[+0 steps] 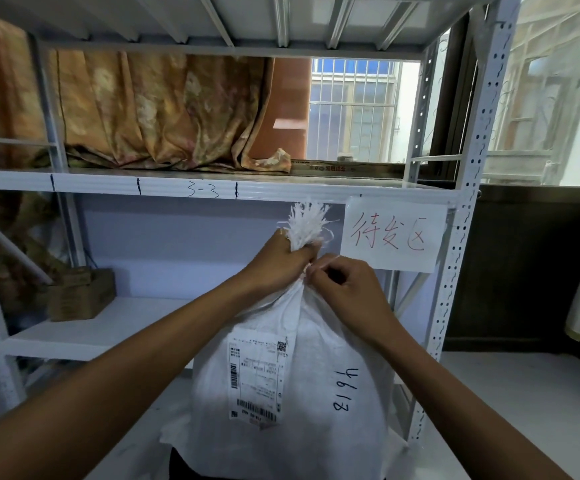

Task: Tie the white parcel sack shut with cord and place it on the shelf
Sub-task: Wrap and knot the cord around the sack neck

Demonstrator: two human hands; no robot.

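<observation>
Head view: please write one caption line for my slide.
Left hand grips the gathered neck of the white sack while right hand pulls cord.

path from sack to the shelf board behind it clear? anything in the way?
Mostly clear. The white sack stands in front of the shelf board, with the left hand gripping its neck and the right hand pinching the cord. Only a woven basket sits at the board's far left.

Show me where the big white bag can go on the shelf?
The lower shelf board is bare between the brown box at its left and the white sack. The upper board is bare from the curtain hem to the right post. Left of that, curtain crowds it.
</observation>
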